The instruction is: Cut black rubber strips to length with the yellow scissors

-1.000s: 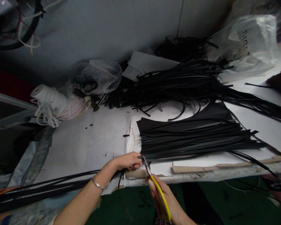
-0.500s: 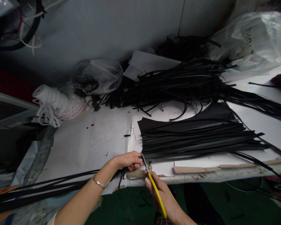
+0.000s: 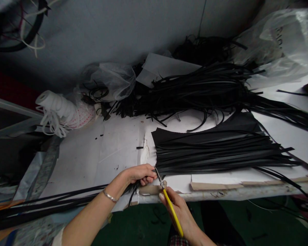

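Note:
My left hand (image 3: 143, 174) is closed in a pinch at the left end of a layer of flat black strips (image 3: 220, 155), on the end of a black strip that mostly hides behind the fingers. Yellow-handled scissors (image 3: 173, 215) are gripped in my right hand (image 3: 181, 210), near the table's front edge. Their blades point up and left, the tips right beside my left fingertips and the strips' ends. Whether the blades are parted is hard to tell. More long black strips (image 3: 74, 198) run leftward beneath my left forearm.
Behind the layer lies a big tangled pile of black strips (image 3: 200, 90). A white cord spool (image 3: 56, 104) and a clear plastic bag (image 3: 115, 80) stand at the back left. Another plastic bag (image 3: 292, 44) is at the back right. White paper (image 3: 113, 143) covers the table.
The view has shifted slightly. Both hands and the scissors hold almost the same place at the strips' left end; nothing has been let go.

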`<state>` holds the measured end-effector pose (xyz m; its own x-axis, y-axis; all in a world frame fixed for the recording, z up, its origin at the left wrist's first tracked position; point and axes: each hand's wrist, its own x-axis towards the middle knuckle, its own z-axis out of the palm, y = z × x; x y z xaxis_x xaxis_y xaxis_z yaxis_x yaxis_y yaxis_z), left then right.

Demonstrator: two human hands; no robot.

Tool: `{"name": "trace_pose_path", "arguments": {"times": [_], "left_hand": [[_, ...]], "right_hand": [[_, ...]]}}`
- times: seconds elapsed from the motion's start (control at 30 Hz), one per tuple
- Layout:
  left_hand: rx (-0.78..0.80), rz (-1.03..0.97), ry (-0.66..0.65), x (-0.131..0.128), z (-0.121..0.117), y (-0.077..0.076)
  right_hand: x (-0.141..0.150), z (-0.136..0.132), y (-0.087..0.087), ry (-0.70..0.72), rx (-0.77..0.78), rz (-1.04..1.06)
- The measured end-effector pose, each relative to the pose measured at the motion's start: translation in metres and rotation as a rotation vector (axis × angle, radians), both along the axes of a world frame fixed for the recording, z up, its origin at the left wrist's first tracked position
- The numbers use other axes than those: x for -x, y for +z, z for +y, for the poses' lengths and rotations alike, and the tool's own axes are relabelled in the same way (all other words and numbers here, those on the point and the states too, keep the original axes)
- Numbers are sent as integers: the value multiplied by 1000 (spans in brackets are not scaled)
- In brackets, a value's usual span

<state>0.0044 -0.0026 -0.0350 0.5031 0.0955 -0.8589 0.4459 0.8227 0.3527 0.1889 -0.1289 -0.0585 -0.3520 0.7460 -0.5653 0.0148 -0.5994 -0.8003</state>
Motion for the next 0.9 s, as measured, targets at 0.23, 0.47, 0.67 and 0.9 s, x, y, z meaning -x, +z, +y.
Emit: {"name": "trace_pose_path", "arguments": {"times": [0.23,0.47,0.67,0.9], "left_hand": [[19,5,6,0,0,-4],[53,5,21,-1,1,-7],[84,-4,35,-2,2,-6],[43,-3,21,5,-1,17]], "right_hand": [[-3,2,1,41,-25,-21],[-5,3,-2,44,-20,-30],[-7,9,1,74,-41,-51],[-22,19,25,269,-45,-101]]}}
